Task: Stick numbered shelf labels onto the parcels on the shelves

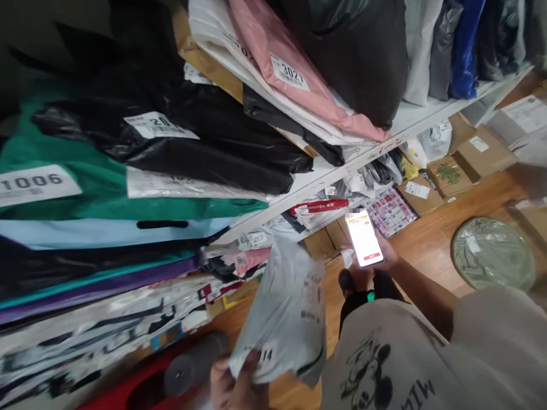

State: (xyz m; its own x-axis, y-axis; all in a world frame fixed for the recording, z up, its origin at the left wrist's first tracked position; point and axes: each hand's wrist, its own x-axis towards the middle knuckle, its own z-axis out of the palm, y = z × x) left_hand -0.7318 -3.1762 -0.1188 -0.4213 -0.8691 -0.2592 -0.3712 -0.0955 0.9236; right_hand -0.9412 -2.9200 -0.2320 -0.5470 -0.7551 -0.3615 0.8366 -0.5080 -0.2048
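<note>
My left hand (234,382) is at the bottom edge, fingers closed on the lower corner of a grey plastic mail bag (285,312) with a printed label and a number sticker. The bag stands upright in front of the lower shelf. My right hand (387,257) holds a smartphone (364,238) with a lit white screen, out over the wooden floor. My forearm runs back to my grey sleeve at the lower right.
A white shelf (376,149) runs diagonally, packed with black, green, pink and white parcels with number labels. Cardboard boxes (464,162) and a round green package (491,253) lie on the wooden floor. A grey roll (194,364) lies near my left hand.
</note>
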